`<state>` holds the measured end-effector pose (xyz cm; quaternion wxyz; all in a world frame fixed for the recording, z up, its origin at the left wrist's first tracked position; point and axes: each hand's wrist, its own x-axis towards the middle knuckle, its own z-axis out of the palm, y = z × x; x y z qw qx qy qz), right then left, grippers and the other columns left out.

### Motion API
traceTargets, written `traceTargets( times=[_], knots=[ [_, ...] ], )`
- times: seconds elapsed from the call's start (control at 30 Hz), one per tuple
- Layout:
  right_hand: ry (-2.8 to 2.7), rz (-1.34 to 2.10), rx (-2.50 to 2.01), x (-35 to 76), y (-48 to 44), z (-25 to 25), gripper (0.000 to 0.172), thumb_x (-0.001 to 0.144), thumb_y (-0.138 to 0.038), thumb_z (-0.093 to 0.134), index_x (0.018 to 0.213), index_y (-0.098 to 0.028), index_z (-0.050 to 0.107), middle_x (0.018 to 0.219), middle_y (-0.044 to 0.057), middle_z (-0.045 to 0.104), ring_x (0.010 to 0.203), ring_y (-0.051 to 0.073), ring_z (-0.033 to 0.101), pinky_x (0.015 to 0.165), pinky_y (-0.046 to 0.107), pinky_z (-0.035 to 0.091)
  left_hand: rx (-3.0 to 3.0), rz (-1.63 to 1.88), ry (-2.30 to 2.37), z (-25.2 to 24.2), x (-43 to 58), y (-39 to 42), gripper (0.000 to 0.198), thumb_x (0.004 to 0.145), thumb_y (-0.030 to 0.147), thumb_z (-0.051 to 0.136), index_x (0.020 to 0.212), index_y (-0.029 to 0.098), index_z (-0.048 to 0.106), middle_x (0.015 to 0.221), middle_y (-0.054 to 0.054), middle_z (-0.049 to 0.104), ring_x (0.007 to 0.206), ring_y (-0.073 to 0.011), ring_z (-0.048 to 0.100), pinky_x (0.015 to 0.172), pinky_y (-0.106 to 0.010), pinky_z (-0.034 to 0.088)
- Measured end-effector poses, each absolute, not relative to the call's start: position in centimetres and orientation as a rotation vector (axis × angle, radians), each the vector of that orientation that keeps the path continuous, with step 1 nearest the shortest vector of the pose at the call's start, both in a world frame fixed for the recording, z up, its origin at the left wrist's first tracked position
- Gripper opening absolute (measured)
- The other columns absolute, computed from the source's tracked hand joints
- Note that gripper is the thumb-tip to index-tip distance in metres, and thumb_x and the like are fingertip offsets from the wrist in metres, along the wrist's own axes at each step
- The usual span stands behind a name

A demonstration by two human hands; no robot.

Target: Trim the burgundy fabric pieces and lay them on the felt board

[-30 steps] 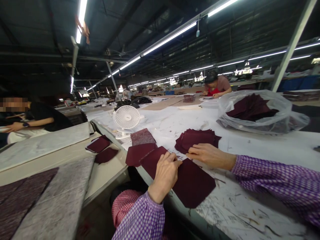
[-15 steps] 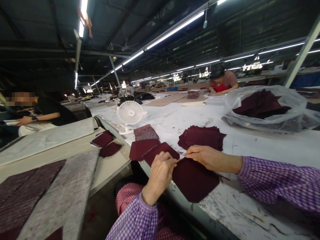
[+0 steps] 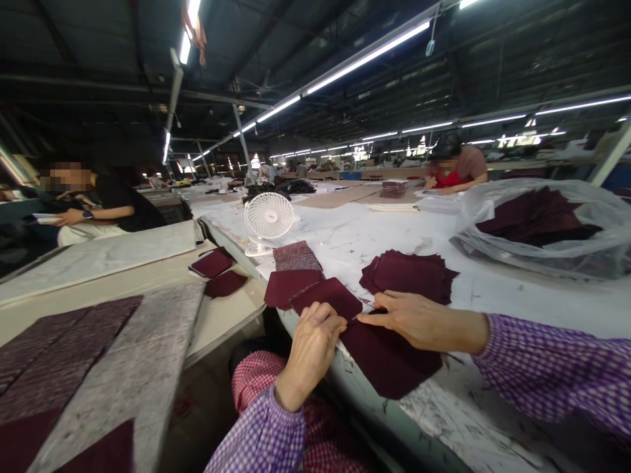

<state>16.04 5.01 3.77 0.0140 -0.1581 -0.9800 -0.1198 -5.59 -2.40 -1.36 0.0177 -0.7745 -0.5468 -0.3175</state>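
Observation:
A maroon fabric piece [image 3: 394,364] with cut-off corners lies over the table's near edge. My left hand [image 3: 318,338] is closed, its fingertips pinching the upper left corner of that piece. My right hand [image 3: 421,320] rests across its top edge, the index finger reaching almost to the left fingertips and the other fingers curled under. Whatever small detail lies between the fingertips is too fine to make out. Just beyond my left hand, overlapping maroon pieces [image 3: 332,295] form a row with a speckled piece [image 3: 297,256] behind. A stack of maroon pieces [image 3: 409,272] sits behind my right hand.
A white fan [image 3: 269,217] stands on the white table [image 3: 340,230]. At right is a clear plastic bag [image 3: 537,259] of maroon pieces. A lower table [image 3: 231,315] on the left carries more fabric. Two people, one left [image 3: 123,203] and one far right [image 3: 468,171], are nearby.
My right index finger has stretched out and moved down and left along the fabric edge, closer to my left fingertips. The whole view has shifted slightly.

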Motion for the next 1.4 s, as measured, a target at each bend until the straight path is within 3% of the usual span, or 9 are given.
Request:
traceTargets(
  times=[0.37,0.47,0.53,0.67,0.8,0.9,1.07,1.23,1.4],
  knots=[
    [-3.075,-0.58,-0.471,13.7,3.5,4.9,0.062,0.081,-0.002,0.041,0.134,-0.035,0.044,0.088,0.008,0.056,0.058,0.013,0.049,0.052,0.024,0.032,-2.606,-1.328,-1.641,-0.9,-8.0,-2.7,0.019,0.089,0.022,0.049,0.08,0.018,0.065,0.085,-0.003,0.063,0.082,-0.015,0.054,0.078,-0.028,0.041],
    [-3.056,-0.451,-0.537,14.0,4.0,4.8,0.053,0.084,-0.012,0.048,0.132,-0.036,0.045,0.093,0.008,0.056,0.073,0.018,0.054,0.056,0.025,0.035,-2.586,-1.517,-1.692,-0.8,-8.6,-2.8,0.012,0.087,0.023,0.053,0.091,0.018,0.063,0.091,-0.004,0.062,0.085,-0.0146,0.056,0.079,-0.027,0.043],
    [-3.03,-0.212,-0.632,14.4,4.8,4.8,0.043,0.086,-0.021,0.053,0.127,-0.03,0.049,0.097,0.007,0.056,0.083,0.02,0.055,0.066,0.028,0.04,-2.587,-1.515,-1.719,-1.0,-8.8,-2.7,0.019,0.082,0.029,0.061,0.098,0.018,0.061,0.099,-0.005,0.06,0.091,-0.0166,0.056,0.082,-0.029,0.044],
    [-2.987,0.355,-0.821,14.7,6.2,4.8,0.024,0.083,-0.029,0.059,0.104,-0.018,0.058,0.082,0.002,0.057,0.078,0.017,0.053,0.078,0.032,0.04,-2.709,-1.334,-1.726,-1.3,-9.3,-2.5,0.034,0.072,0.041,0.07,0.098,0.019,0.062,0.106,-0.007,0.057,0.099,-0.021,0.054,0.089,-0.033,0.043],
    [-2.95,0.483,-0.669,14.5,6.8,4.8,0.01,0.078,-0.025,0.061,0.081,-0.016,0.058,0.084,0.002,0.055,0.081,0.017,0.051,0.08,0.03,0.038,-2.791,-1.204,-1.683,-1.3,-10.2,-2.4,0.032,0.073,0.037,0.07,0.1,0.021,0.064,0.11,-0.006,0.058,0.104,-0.0218,0.052,0.093,-0.036,0.041],
    [-2.91,0.604,-0.667,14.5,7.0,4.9,0.009,0.079,-0.024,0.059,0.081,-0.015,0.057,0.08,0.002,0.056,0.072,0.014,0.05,0.067,0.026,0.039,-2.785,-1.191,-1.651,-1.0,-10.2,-2.6,0.027,0.08,0.034,0.062,0.104,0.022,0.064,0.109,-0.006,0.059,0.103,-0.02,0.052,0.094,-0.036,0.041],
    [-2.881,0.748,-0.738,14.6,7.1,5.0,0.014,0.079,-0.026,0.058,0.088,-0.015,0.058,0.077,0.002,0.059,0.068,0.014,0.052,0.062,0.025,0.038,-2.74,-1.043,-1.593,-0.4,-9.1,-3.3,0.05,0.083,0.045,0.055,0.129,0.027,0.048,0.108,-0.005,0.057,0.099,-0.0194,0.05,0.092,-0.037,0.042],
    [-2.829,0.798,-0.725,14.6,6.7,4.9,0.031,0.081,-0.034,0.057,0.105,-0.015,0.059,0.098,0.007,0.062,0.086,0.018,0.057,0.077,0.029,0.042,-2.675,-0.846,-1.563,-0.2,-8.3,-3.6,0.038,0.087,0.046,0.047,0.114,0.023,0.061,0.106,-0.007,0.056,0.097,-0.0211,0.049,0.087,-0.036,0.043],
    [-2.83,0.736,-0.698,14.8,6.8,5.8,0.021,0.083,-0.028,0.051,0.096,-0.015,0.061,0.086,0.005,0.064,0.077,0.017,0.057,0.071,0.028,0.041,-2.676,-0.96,-1.588,-0.2,-8.7,-3.7,0.031,0.083,0.043,0.056,0.103,0.02,0.061,0.105,-0.006,0.06,0.097,-0.0203,0.051,0.088,-0.036,0.043]
  ],
)
